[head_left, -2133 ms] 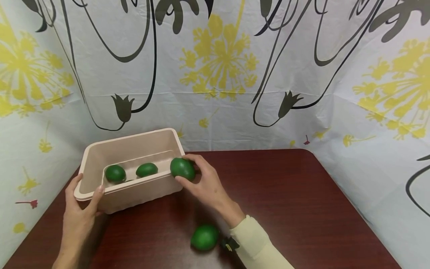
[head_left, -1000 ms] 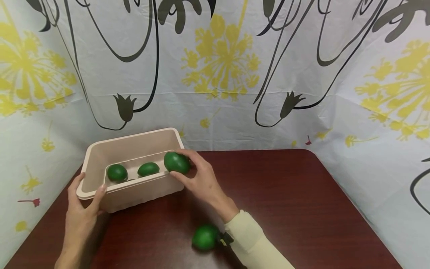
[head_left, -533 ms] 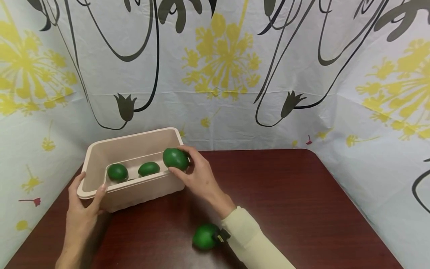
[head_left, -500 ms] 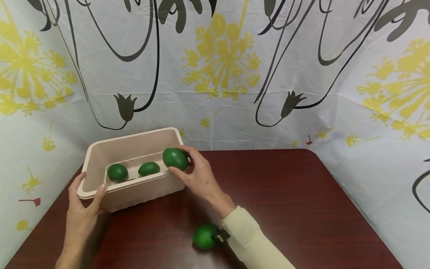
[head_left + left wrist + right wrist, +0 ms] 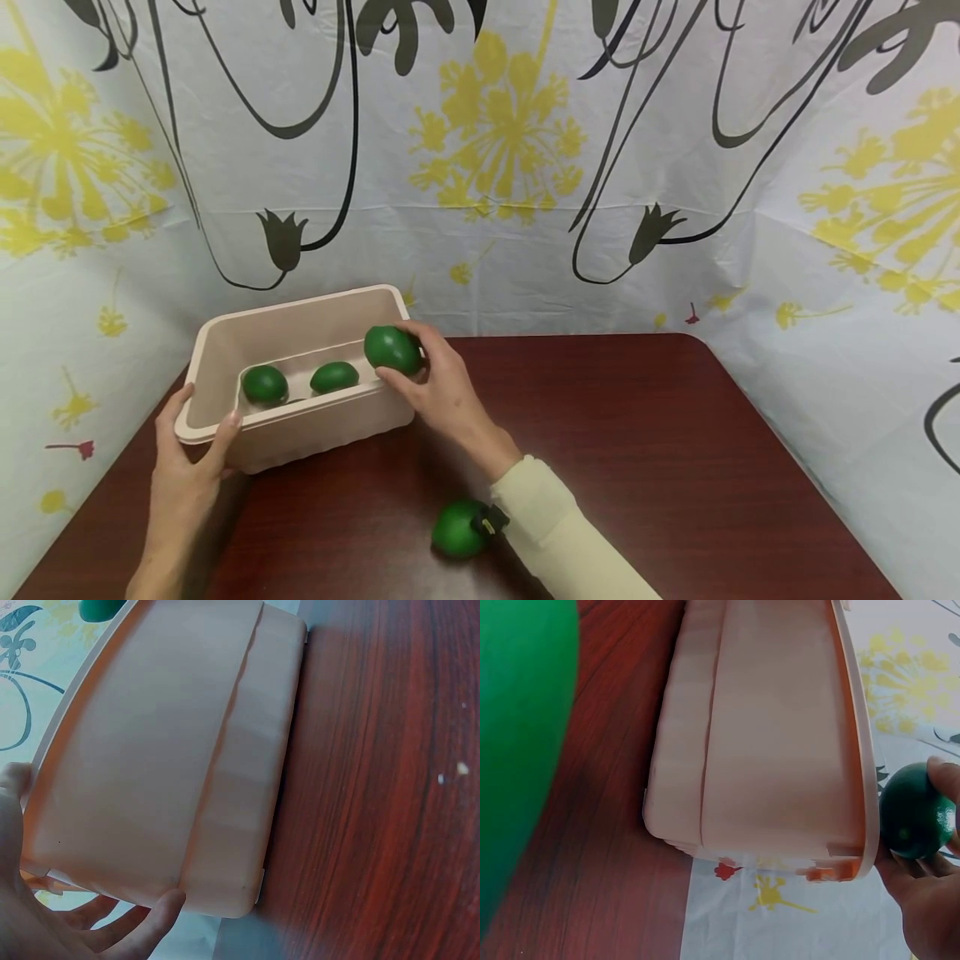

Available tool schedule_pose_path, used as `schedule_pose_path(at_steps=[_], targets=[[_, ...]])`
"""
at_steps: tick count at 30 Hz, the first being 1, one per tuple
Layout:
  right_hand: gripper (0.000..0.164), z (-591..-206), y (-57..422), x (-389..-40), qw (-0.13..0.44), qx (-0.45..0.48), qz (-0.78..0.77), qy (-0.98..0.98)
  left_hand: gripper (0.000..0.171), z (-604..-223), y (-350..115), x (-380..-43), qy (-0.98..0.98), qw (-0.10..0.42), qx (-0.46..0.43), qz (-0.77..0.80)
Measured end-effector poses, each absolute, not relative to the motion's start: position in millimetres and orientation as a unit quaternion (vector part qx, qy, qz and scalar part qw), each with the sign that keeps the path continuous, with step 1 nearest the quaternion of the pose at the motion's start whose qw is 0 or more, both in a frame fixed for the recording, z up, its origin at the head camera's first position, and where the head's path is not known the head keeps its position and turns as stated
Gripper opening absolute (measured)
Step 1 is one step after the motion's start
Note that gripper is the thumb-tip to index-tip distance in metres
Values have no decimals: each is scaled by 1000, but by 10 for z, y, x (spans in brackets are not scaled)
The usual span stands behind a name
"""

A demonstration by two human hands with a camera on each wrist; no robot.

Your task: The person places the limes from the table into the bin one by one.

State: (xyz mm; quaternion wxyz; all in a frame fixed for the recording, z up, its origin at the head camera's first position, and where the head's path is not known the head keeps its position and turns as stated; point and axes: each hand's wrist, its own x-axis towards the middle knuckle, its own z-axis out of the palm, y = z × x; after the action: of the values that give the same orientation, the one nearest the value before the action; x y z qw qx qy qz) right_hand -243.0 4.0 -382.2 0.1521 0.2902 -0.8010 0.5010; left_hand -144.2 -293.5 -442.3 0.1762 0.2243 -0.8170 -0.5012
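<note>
My left hand grips the left end of a beige plastic bin, thumb on the near rim; in the left wrist view, fingers of that hand curl round its end. With my right hand I hold a green lime between thumb and fingers, at the bin's right end, just above the near rim. In the right wrist view this lime shows beyond the rim. Inside the bin lie a lime at the left and another lime near the middle; the near wall hides part of the floor.
On the dark red-brown table one more lime lies under my right forearm, partly covered by the black wrist camera. A white cloth with yellow flowers hangs behind and at both sides of the table.
My right hand has moved the lime slightly left and up, from the bin's near right corner to above its right end. The left hand keeps its grip on the bin.
</note>
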Motion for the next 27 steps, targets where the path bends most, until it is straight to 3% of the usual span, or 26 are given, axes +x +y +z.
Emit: schedule_pose_path(at_steps=[27], targets=[[62, -3873, -75, -2537, 142, 288, 486, -813, 83, -4425, -2924, -1458, -817, 172, 225, -503]])
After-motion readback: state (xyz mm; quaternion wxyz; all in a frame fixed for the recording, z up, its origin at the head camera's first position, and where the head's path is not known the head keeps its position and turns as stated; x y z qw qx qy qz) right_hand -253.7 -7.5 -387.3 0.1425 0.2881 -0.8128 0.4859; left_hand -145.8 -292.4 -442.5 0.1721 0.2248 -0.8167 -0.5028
